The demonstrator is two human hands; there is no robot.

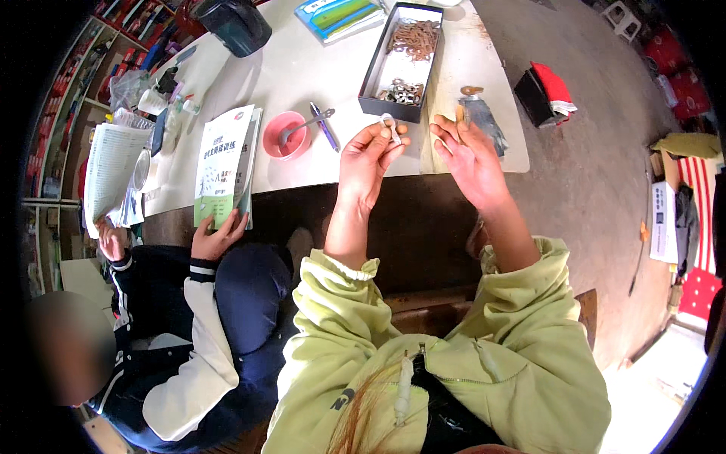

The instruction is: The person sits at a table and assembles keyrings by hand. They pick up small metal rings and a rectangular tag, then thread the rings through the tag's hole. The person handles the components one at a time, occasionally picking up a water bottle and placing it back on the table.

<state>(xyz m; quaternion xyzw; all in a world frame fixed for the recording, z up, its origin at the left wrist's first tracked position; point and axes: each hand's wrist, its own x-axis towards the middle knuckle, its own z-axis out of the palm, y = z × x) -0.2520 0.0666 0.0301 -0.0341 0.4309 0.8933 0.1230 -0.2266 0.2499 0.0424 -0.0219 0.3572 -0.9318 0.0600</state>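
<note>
Thumb and forefinger of the left hand (pixel 368 157) pinched on a small pale ring-shaped piece (pixel 391 127), held up just above the table edge; other fingers loosely curled beneath; right hand (pixel 470 157) empty, fingers spread wide and slightly bent, palm turned toward the left hand, close beside the piece but not touching it; both wrists bare, yellow-green sleeves (pixel 522 318) pushed back along the forearms.

Just beyond the fingertips, a long dark open box (pixel 373 69) on the pale table (pixel 295 76); small metal parts (pixel 402 92) heaped at its near end, a tangle of brownish rubber bands (pixel 414 38) at the far end; right of the box, a dark flat scrap (pixel 484 117) and a small brownish piece (pixel 472 90) on a lighter mat (pixel 461 68).

Left of the held piece, a purple pen (pixel 325 129) lying on the table; beside it a pink bowl (pixel 283 140) with a metal spoon (pixel 306 123) resting in it; further left, a green-and-white booklet (pixel 223 163) with another person's hand (pixel 215 240) at its lower edge; that person's other hand (pixel 110 244) on a sheaf of printed pages (pixel 110 170); at the far edge of the table, a dark round container (pixel 234 26) and a stack of green and blue books (pixel 336 15).

Off the table to the right, on the concrete floor, a black box with a red cloth (pixel 546 91).
</note>
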